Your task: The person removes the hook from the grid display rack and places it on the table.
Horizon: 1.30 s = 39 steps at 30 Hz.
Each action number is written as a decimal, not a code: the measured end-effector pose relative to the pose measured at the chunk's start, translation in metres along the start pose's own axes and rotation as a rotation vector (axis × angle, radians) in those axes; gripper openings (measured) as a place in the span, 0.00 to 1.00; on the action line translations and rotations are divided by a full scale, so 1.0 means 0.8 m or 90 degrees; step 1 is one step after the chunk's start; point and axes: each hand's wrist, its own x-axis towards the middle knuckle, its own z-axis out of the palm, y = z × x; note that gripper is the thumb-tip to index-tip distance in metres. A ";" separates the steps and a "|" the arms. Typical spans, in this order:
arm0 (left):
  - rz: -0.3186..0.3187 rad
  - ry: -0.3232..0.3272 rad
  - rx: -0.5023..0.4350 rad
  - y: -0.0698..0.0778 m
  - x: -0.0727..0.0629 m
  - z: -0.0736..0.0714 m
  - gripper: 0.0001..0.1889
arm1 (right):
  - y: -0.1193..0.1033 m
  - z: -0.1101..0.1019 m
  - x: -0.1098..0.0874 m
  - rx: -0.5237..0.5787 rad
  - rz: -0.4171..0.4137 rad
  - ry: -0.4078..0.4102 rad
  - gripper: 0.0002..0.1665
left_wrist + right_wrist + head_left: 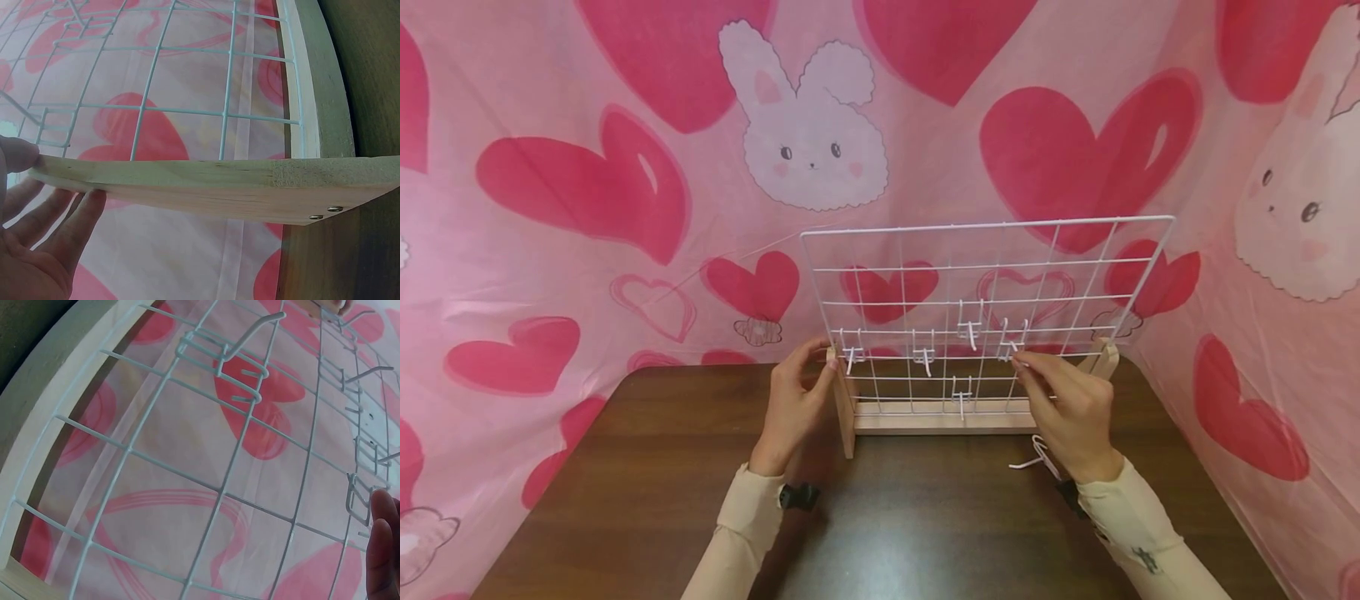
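Note:
A white wire grid panel (985, 224) leans back in a wooden stand (940, 423). My left hand (793, 408) grips the top of the stand's left upright (187, 175), thumb on one face and fingers on the other. At the panel's right side, my right hand (1075, 408) pinches a white wire hook (1012, 343) that sits against the grid. The right wrist view shows this hook (351, 500) at the fingertips (382, 509). Other hooks hang on the wires: one at left (852, 357), one lower middle (961, 397), and others between.
White hooks (1037, 454) lie loose on the dark wooden table (880, 517), below my right hand and partly hidden by it. Behind the table hangs a pink cloth (647, 208) with hearts and rabbits. The stand's right upright (1105, 358) is partly covered by my right hand.

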 end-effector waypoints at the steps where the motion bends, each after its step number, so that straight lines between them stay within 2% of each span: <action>1: 0.000 0.000 -0.002 0.000 0.000 0.000 0.17 | -0.001 -0.001 0.000 -0.001 0.001 0.000 0.22; 16: -0.015 -0.008 -0.006 0.002 -0.001 -0.003 0.16 | -0.010 0.003 -0.006 -0.002 -0.031 -0.001 0.22; 24: -0.025 -0.010 -0.001 0.002 -0.002 -0.003 0.16 | -0.010 0.001 -0.009 -0.030 -0.033 -0.025 0.23; 39: -0.009 -0.002 -0.002 -0.003 -0.001 -0.001 0.16 | -0.009 -0.005 -0.014 -0.056 -0.027 -0.069 0.24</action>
